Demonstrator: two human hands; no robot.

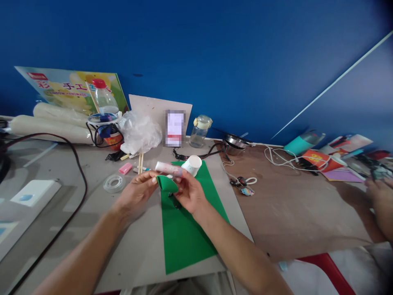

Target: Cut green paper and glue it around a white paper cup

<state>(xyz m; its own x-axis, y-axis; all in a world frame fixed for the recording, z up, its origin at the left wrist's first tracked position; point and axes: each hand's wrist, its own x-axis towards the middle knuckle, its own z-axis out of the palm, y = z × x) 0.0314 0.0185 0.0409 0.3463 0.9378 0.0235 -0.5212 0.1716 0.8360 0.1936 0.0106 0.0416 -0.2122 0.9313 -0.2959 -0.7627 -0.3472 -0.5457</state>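
Observation:
Between both hands is a small curved piece of green paper (167, 184). My left hand (138, 190) pinches its left edge. My right hand (190, 191) is closed around a pale glue stick (166, 167) with a printed label, and its fingers also reach the right side of the green piece. Beneath the hands lies a large green sheet (190, 241). A small dark object (175, 201) rests on that sheet, partly covered; its kind is unclear. Just behind my right hand, a white paper cup (193, 164) lies tilted.
To the left are a tape roll (114, 184), a pink glue-stick cap-like piece (125, 168) and wooden sticks (140, 163). A glass jar (200, 131), a phone (174, 128) and a plastic bag (141, 131) stand behind. At far right a co-worker's hand (380, 200) shows.

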